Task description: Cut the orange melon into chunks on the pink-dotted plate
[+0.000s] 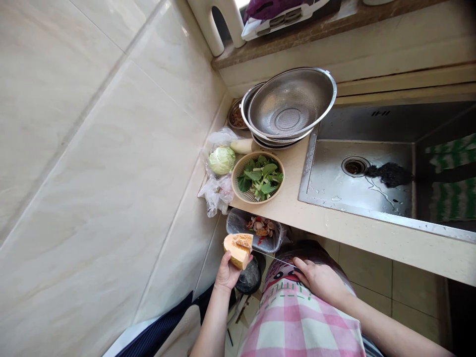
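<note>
My left hand (228,271) is closed around the rind of a cut pumpkin piece (237,254), its pale orange flesh and seedy hollow turned up. From my right hand (320,278) a thin metal knife (273,257), seen nearly edge-on, reaches left to the hollow and touches the seeds there. The fingers of that hand wrap round the handle, which they hide. Just beyond the pumpkin, below the counter edge, is a lined waste bin (235,221) holding peelings and a clump of orange pulp.
On the counter (286,210) sit a basket of leafy greens (261,177), a cabbage (222,160) in plastic, a white radish (242,146) and stacked metal strainers (292,104). A steel sink (327,183) lies to the right. A tiled wall (111,173) bounds the left side.
</note>
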### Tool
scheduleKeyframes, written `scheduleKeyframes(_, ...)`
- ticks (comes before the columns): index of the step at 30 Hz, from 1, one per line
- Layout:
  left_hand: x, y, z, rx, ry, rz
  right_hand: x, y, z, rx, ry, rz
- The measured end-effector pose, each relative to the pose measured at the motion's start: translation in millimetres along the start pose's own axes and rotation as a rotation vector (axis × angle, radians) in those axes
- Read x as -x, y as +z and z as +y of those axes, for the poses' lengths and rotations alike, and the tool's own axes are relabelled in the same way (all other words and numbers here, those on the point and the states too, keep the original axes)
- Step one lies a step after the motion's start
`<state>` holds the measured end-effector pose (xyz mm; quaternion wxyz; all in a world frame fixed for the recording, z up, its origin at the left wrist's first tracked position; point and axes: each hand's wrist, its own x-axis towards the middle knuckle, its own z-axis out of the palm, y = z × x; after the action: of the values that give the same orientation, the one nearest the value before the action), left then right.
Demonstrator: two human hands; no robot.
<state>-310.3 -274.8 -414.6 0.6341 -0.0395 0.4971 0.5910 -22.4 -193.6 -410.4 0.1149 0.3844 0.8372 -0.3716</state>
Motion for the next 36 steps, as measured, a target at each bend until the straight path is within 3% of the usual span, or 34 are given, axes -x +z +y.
scheduleKeyframes(6,-1.8,1.8,-1.0,-0.004,-0.013,0.073,-3.9,5.4,-0.1,0.045,0.02,0.023)
scheduleKeyframes(16,-7.2,-1.7,2.5,-0.017,-0.041,0.059,-1.5,1.1,5.4,-0.123,0.053,0.083)
scheduleKeyframes(21,-6.7,-0.9,6.0,-0.012,-0.049,0.036,1.7,-4.3,8.0,-0.127,-0.043,0.02)
scheduleKeyframes(36,-4.2,-5.9,11.0,-0.077,0.013,0.003,-1.1,-4.1,8.2,-0.138,-0.009,-0.024)
